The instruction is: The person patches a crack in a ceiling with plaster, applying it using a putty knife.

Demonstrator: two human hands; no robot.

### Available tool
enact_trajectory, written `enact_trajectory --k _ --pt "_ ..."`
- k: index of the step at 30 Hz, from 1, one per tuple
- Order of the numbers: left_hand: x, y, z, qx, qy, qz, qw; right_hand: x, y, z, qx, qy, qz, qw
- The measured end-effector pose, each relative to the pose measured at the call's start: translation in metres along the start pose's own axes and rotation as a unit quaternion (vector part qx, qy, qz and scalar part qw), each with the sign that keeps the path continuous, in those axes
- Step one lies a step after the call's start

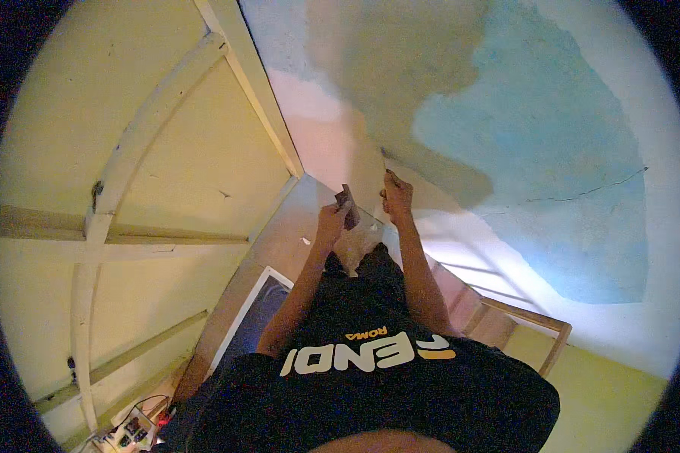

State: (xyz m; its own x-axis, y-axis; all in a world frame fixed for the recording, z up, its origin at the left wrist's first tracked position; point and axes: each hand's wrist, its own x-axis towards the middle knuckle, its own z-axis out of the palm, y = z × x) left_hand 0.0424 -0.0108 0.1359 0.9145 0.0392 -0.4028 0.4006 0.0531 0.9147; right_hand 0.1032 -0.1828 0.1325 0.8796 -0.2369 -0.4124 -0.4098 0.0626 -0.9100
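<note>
My left hand (pixel 330 224) is closed round a flat, dark brown piece with straight edges (pixel 350 214), held upright in front of my body. What kind of thing it is cannot be made out. To its right, my right hand (pixel 399 198) is raised close to the wall, fingers curled round a thin tool whose dark edge (pixel 384 155) shows above them. Most of that tool is hidden by the fingers. Facing both hands is a painted wall (pixel 325 140) of pale pink, with a grey-brown patch (pixel 389 68) above and a light blue area (pixel 536 128) to the right.
Yellow panels (pixel 189 143) with wooden battens fill the left side. A white-framed dark panel (pixel 242 325) stands left of my arm. Small items and wires (pixel 136 426) lie at the lower left. A wooden frame (pixel 555 332) is at the right. A crack (pixel 582 195) crosses the blue paint.
</note>
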Motion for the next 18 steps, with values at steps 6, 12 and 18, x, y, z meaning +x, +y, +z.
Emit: enact_trajectory --k 6,12,18 --pt "0.015 -0.017 0.004 -0.126 -0.019 0.009 0.992 0.008 -0.001 0.012 0.002 -0.004 -0.004 1.000" --pt "0.016 -0.019 0.002 -0.102 -0.019 -0.015 0.994 0.006 -0.005 0.007 -0.004 -0.014 -0.009 1.000" --pt "0.024 -0.048 -0.016 0.097 -0.012 0.233 0.968 -0.006 -0.012 0.015 0.007 -0.021 0.007 1.000"
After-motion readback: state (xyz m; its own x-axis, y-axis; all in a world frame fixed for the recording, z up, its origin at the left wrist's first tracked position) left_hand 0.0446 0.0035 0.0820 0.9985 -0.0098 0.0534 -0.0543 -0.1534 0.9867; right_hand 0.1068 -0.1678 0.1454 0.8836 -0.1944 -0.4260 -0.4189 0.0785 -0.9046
